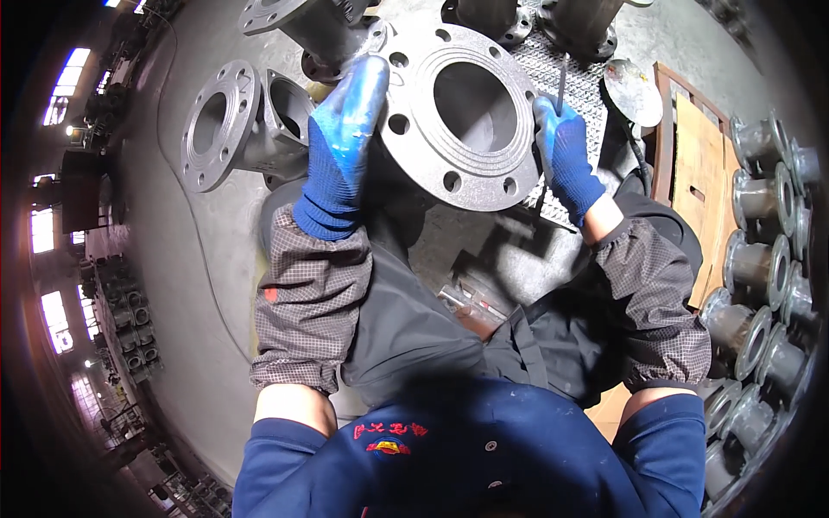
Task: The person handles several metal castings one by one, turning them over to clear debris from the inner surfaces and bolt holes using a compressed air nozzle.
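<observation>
A grey metal flanged pipe fitting (pixel 414 147) faces up in front of me, its round flange pierced by bolt holes around a wide central bore. My left hand (pixel 350 116), in a blue coated glove, grips the flange's left edge with its fingers pointing away from me. At the right edge, my right hand (pixel 566 151), gloved in blue too, is closed around a thin dark rod (pixel 563 79). The rod stands out above and below that fist, close beside the flange. The rod's exact kind cannot be made out, and the fitting's underside is hidden.
Left of the fitting lies another flanged casting (pixel 220 129). More castings (pixel 315 30) stand at the far side, some on a patterned metal surface (pixel 587 108). A round plate (pixel 633 92) and a wooden pallet (pixel 701 173) are at right, beside rows of flanged pipes (pixel 751 263). A cable (pixel 192 207) crosses the floor.
</observation>
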`<state>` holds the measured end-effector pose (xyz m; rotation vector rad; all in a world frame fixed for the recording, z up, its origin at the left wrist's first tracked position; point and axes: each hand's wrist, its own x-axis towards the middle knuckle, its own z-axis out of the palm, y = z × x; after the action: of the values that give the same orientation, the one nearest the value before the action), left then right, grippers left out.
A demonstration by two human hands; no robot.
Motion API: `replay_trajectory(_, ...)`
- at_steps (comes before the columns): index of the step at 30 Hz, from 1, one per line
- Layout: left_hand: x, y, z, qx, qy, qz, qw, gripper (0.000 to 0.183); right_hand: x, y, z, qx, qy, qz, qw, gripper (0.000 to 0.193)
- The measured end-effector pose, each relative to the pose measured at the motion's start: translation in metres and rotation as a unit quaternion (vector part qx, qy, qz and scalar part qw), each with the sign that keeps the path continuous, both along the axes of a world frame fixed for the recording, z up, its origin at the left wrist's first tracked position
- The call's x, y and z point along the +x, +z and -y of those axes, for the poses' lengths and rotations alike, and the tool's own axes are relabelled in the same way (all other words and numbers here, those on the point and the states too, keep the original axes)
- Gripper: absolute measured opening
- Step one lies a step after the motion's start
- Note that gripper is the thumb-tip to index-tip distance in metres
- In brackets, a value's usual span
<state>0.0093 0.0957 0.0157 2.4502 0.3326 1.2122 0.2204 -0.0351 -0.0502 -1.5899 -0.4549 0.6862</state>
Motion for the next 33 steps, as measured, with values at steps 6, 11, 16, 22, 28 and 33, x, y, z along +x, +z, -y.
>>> replay_trajectory(6, 0.009, 0.01, 0.011, -0.362, -0.005, -0.053, 0.931, 0.045, 0.017, 0.017, -0.001, -0.129, 0.036, 0.44, 0.888, 0.026)
replay_trajectory(11, 0.033, -0.009, 0.004, -0.03, -0.063, -0.04, 0.997, 0.053, -0.008, 0.045, -0.008, 0.121, 0.108, 0.346, 0.924, 0.031)
replay_trajectory(16, 0.021, 0.017, 0.008, -0.193, 0.015, -0.104, 0.976, 0.046, 0.017, 0.03, 0.003, 0.039, 0.052, 0.217, 0.974, 0.032)
replay_trajectory(22, -0.002, -0.051, -0.024, -0.58, 0.108, -0.003, 0.807, 0.052, 0.036, -0.002, 0.033, 0.04, -0.015, 0.099, 0.994, 0.028)
replay_trajectory(28, 0.033, -0.058, -0.002, -0.654, 0.005, 0.014, 0.756, 0.051, 0.048, -0.036, 0.041, -0.027, -0.041, 0.157, 0.986, 0.033)
replay_trajectory(33, 0.046, -0.064, -0.015, -0.575, -0.007, -0.012, 0.818, 0.046, 0.057, -0.032, 0.028, -0.069, -0.076, 0.051, 0.993, 0.037)
